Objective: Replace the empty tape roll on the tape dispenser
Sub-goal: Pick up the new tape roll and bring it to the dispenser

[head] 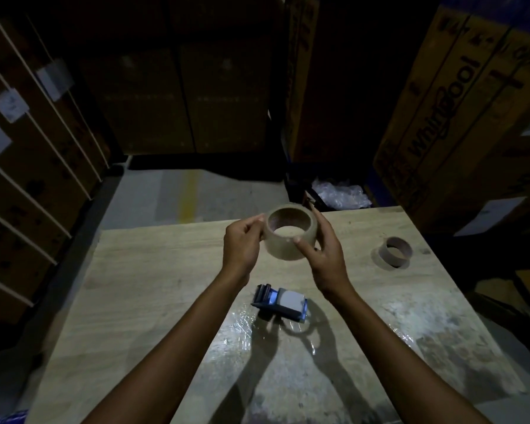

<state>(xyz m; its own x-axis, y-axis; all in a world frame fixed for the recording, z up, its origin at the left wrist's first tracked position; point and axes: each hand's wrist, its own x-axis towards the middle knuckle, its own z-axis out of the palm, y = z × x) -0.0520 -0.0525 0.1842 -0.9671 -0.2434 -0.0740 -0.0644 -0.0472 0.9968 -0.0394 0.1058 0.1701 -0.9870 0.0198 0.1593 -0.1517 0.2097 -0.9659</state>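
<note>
A full roll of clear tape (280, 250) is held above the wooden table (153, 289), its brown core facing up. My left hand (242, 244) pinches its left edge and my right hand (325, 255) grips its right side, thumb on the front rim. The blue tape dispenser (280, 302) lies on the table below my hands, between my forearms, with no roll on it. The empty brown cardboard core (395, 251) stands on the table to the right, apart from both hands.
Large cardboard boxes (459, 111) stack up on the right, behind and to the left. Crumpled clear plastic (338, 194) lies beyond the table's far edge. A concrete floor with a yellow line (188, 194) runs past the table. Clear film patches shine on the table near the dispenser.
</note>
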